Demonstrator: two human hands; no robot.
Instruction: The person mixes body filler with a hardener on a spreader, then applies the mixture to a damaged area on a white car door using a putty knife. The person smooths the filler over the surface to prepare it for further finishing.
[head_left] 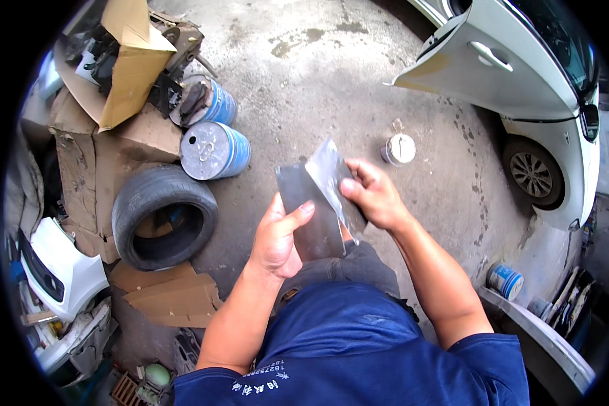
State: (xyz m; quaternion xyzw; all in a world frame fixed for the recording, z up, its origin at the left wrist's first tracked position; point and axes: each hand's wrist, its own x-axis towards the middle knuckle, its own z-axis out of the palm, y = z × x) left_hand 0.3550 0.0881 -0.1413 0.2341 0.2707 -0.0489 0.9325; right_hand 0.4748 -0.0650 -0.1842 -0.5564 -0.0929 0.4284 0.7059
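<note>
In front of my body my left hand (275, 238) grips a flat, dark grey rectangular piece (304, 215), thumb laid on its face and the fingers mostly hidden underneath. My right hand (375, 195) is closed on a shiny, lighter grey flat piece (327, 174) with an uneven, curled edge, its thumb pressing the near side. This shiny piece overlaps the dark one and stands tilted against it; whether the two are joined I cannot tell. A darker part shows beneath my right thumb.
A small round tin (399, 149) stands on the concrete floor ahead. Two blue drums (216, 150), a tyre (164, 216), cardboard boxes (139, 88) and a white car part (68, 271) crowd the left. At right is a white car with its door (480, 68) open, and a blue can (505, 281).
</note>
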